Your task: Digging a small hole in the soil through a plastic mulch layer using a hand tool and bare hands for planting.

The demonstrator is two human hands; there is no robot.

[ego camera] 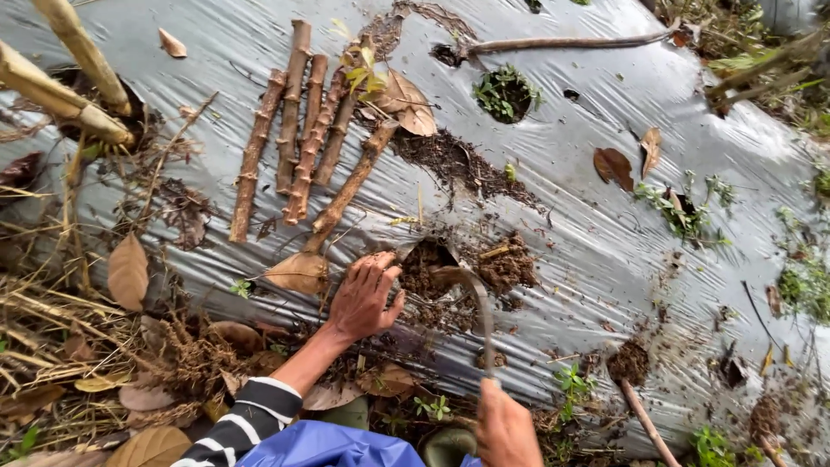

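I am watching my right hand (506, 428) gripping a curved blade (478, 303) digging the soil hole (432, 264) while my open left hand (365, 297) is resting beside it, risking a cut.

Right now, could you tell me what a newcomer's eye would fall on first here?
Probably the row of brown stem cuttings lying side by side on the grey plastic sheet, upper left. Below them, the left hand rests beside a soil-filled hole, where the right hand works a curved metal tool.
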